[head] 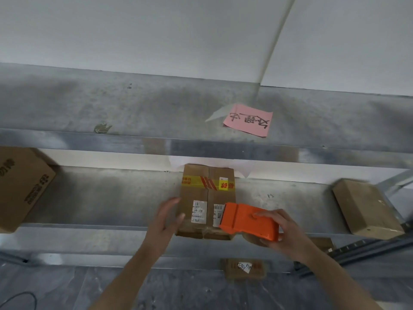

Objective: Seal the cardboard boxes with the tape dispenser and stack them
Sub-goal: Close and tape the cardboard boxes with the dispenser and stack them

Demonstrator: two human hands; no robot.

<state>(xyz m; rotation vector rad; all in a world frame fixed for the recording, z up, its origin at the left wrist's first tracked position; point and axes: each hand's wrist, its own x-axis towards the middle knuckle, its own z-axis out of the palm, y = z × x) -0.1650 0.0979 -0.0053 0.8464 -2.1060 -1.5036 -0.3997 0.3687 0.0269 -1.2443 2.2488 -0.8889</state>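
So I'm at the metal shelving, and the cardboard box (206, 199) I'm working on sits on the middle shelf (111, 198), right at the front edge, roughly dead center in front of me. It's got a strip of yellow and red printed tape across the far part of the top and two white barcode labels nearer to me, one on each flap either side of the center seam. My left hand (166, 222) is flat against the box's left side, fingers spread and relaxed, thumb up near the top edge, more bracing than gripping. My right hand (280, 230) is wrapped around the orange tape dispenser (248, 220), fingers closed over its top and thumb underneath, with the nose of it resting on the right label at the near right corner of the box. There's a brown tape roll peeking out under the dispenser. Other stuff around: a bigger box (21, 186) with printed characters at the far left of the same shelf, a plain box (366, 209) at the right end, tilted a bit, and a small box (244, 268) with a white sticker down on the lower level just below my right wrist. On the top shelf there's a pink note (248, 120) with handwriting on it, up and to the right of my box.
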